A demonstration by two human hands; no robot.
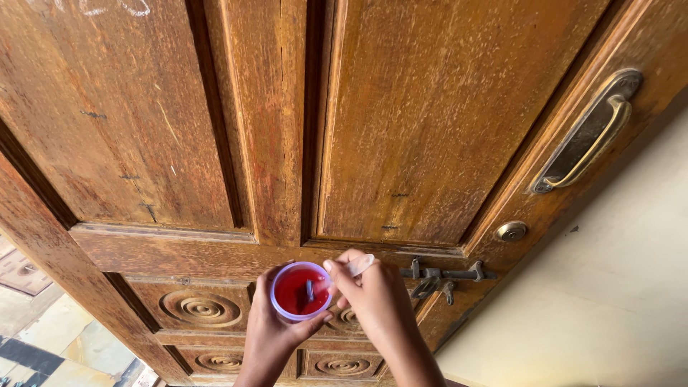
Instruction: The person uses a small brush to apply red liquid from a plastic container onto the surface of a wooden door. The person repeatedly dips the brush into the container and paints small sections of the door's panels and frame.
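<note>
Holding a small cup (301, 292) of red liquid, the left hand (271, 333) was wrapped around it from below, fingers curled up its sides, thumb at about four o'clock on the rim. The cup sat upright low in the view, in front of the door's lower panels. A short dark stick or brush end stood in the red, near the middle.

The right hand (374, 294) was pinched shut on a thin, pale, clear tool (352, 267), thumb and forefinger meeting at its middle. The tool's long axis ran from about two o'clock down to eight o'clock, its lower end dipping over the cup's rim at three o'clock. So the cup lay just at nine o'clock from the right hand, almost touching it, and the right hand was the working one; the left only steadied.

Beyond them stood a worn wooden door (401, 122) with tall panels and carved round rosettes (201, 309) below. A sliding bolt (444, 275) sat just at three o'clock from the hands, a round lock (512, 231) above it, and a brass pull handle (591, 132) far off at one o'clock. A cream wall (609, 287) ran along the right.
</note>
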